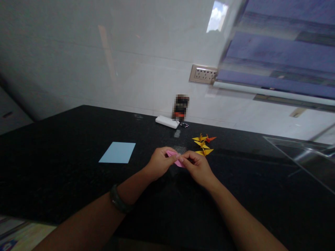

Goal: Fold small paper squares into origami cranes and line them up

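Observation:
A small pink folded paper (179,162) is held above the dark counter between both hands. My left hand (161,162) pinches its left part, with the thumb on top. My right hand (196,164) grips the other side, thumb and fingertips close to the left thumb. Fingers cover much of the paper, so its full shape is hidden. Just beyond my right hand stand several folded paper cranes (201,144), yellow ones and an orange one (210,138). Light blue square sheets of paper (117,152) lie flat to the left of my left hand.
The black counter (65,146) runs along a white tiled wall (146,76). Against the wall lie a white oblong case (167,121) with a beaded strap and a blurred-out dark item (181,107). At right is a sink (311,157); a socket panel (203,74) sits above.

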### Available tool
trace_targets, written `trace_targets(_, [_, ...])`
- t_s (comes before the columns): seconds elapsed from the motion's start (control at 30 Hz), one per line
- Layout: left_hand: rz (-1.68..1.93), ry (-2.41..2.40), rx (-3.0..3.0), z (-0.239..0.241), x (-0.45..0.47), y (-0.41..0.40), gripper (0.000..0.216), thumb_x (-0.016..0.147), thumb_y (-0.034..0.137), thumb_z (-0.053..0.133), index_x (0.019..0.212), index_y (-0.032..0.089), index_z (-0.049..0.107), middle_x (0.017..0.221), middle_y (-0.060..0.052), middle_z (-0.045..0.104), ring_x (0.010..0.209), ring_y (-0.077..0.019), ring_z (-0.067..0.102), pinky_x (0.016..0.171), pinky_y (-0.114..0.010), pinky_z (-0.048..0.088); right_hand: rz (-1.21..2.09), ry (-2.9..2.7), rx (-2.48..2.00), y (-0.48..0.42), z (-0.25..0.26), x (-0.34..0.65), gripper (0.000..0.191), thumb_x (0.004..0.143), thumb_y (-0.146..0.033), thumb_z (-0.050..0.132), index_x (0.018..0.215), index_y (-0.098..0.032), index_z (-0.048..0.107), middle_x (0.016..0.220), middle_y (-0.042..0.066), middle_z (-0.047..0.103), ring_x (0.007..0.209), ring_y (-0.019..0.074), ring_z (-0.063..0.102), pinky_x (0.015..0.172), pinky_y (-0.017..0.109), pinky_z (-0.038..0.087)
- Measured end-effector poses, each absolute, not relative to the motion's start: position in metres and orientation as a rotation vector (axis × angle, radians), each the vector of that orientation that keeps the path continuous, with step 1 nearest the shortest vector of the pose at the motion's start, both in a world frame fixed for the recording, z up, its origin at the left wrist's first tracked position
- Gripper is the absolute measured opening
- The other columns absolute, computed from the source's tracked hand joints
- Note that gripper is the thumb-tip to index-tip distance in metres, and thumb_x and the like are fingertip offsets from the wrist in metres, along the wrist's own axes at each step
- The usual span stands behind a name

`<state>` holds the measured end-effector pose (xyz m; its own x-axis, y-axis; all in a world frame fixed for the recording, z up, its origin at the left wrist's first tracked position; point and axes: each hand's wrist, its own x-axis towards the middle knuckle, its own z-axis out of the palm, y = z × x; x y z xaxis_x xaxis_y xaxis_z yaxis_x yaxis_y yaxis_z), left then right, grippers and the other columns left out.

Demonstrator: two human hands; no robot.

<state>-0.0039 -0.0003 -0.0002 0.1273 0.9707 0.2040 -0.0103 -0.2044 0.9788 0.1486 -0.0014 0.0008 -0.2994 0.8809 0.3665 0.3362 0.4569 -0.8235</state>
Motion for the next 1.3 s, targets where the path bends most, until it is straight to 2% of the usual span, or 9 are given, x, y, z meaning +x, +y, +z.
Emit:
trace_targets(0.27, [1.229,0.984,1.345,0.002,-0.003,-0.002,0.018,0.062,0.029,0.065,0.062,0.012,0.061,0.055,0.001,0.057,0.052,-0.0094,0.051,0.053,-0.021,0.039,0.905,-1.807,-1.012,-0.005,0.006,0.148,0.017,0.072,-0.026,0.055,0.06,-0.015,0.06,0.06,0.001,0.056,0.056,0.0109,0.048,0.053,0.023,0.038])
trace_targets(0.33, [1.227,0.954,1.28,0.002,-0.002,-0.003,0.023,0.063,0.031,0.065,0.074,0.012,0.061,0.063,0.0,0.06,0.055,-0.0095,0.053,0.052,-0.021,0.04,0.928,-1.715,-1.048,-0.003,0.005,0.146,0.017,0.071,-0.027,0.056,0.06,-0.015,0.061,0.058,0.0,0.056,0.053,0.0102,0.047,0.052,0.022,0.037])
trace_targets(0.43, [1.189,0.92,1.166,0.003,-0.001,-0.002,0.043,0.061,0.031,0.067,0.098,0.015,0.054,0.082,-0.004,0.061,0.062,-0.011,0.057,0.052,-0.021,0.043,0.966,-1.483,-1.138,0.0,0.001,0.144,0.018,0.069,-0.032,0.058,0.065,-0.014,0.062,0.05,-0.002,0.051,0.045,0.0083,0.042,0.044,0.021,0.034])
trace_targets(0.47, [1.174,0.936,1.155,0.002,-0.001,-0.002,0.043,0.06,0.03,0.068,0.097,0.014,0.054,0.082,-0.004,0.061,0.062,-0.0111,0.057,0.052,-0.021,0.043,0.985,-1.413,-1.155,0.001,0.0,0.143,0.02,0.069,-0.034,0.058,0.067,-0.014,0.062,0.048,-0.003,0.049,0.042,0.0078,0.04,0.042,0.021,0.033])
trace_targets(0.63, [1.172,1.094,1.281,-0.002,-0.001,0.001,0.019,0.062,0.028,0.065,0.066,0.011,0.058,0.055,0.0,0.057,0.051,-0.0089,0.052,0.053,-0.022,0.042,1.081,-1.339,-1.106,0.003,-0.005,0.143,0.021,0.069,-0.035,0.059,0.068,-0.014,0.059,0.045,-0.004,0.048,0.039,0.0079,0.042,0.041,0.021,0.034])
trace_targets(0.8, [1.212,1.096,1.318,-0.003,0.0,0.002,0.019,0.063,0.03,0.063,0.066,0.012,0.057,0.056,0.0,0.058,0.051,-0.0093,0.052,0.052,-0.022,0.042,0.997,-1.446,-1.106,0.002,-0.007,0.142,0.022,0.071,-0.034,0.057,0.079,-0.014,0.06,0.05,-0.003,0.05,0.041,0.0074,0.042,0.041,0.02,0.033])
trace_targets(0.9, [1.246,1.115,1.369,-0.004,0.0,0.003,0.018,0.063,0.03,0.062,0.063,0.013,0.055,0.054,0.001,0.055,0.049,-0.0084,0.05,0.049,-0.02,0.039,0.959,-1.407,-1.087,0.002,-0.007,0.141,0.024,0.07,-0.031,0.058,0.088,-0.016,0.054,0.053,-0.004,0.051,0.043,0.0072,0.043,0.042,0.02,0.034])
trace_targets(1.1, [1.296,1.204,1.552,-0.004,0.001,0.002,0.013,0.064,0.026,0.059,0.06,0.014,0.057,0.054,0.002,0.055,0.05,-0.0086,0.048,0.047,-0.019,0.036,0.901,-1.444,-1.144,0.002,-0.006,0.141,0.018,0.069,-0.033,0.058,0.073,-0.016,0.054,0.055,-0.003,0.051,0.044,0.0081,0.044,0.041,0.02,0.036])
trace_targets(1.3, [1.294,1.253,1.609,-0.006,0.003,0.002,0.01,0.065,0.023,0.056,0.07,0.014,0.061,0.058,0.001,0.058,0.052,-0.0099,0.052,0.049,-0.019,0.038,0.834,-1.451,-1.206,0.002,-0.006,0.142,0.018,0.068,-0.033,0.058,0.072,-0.016,0.055,0.057,-0.002,0.052,0.045,0.0091,0.045,0.043,0.022,0.037])
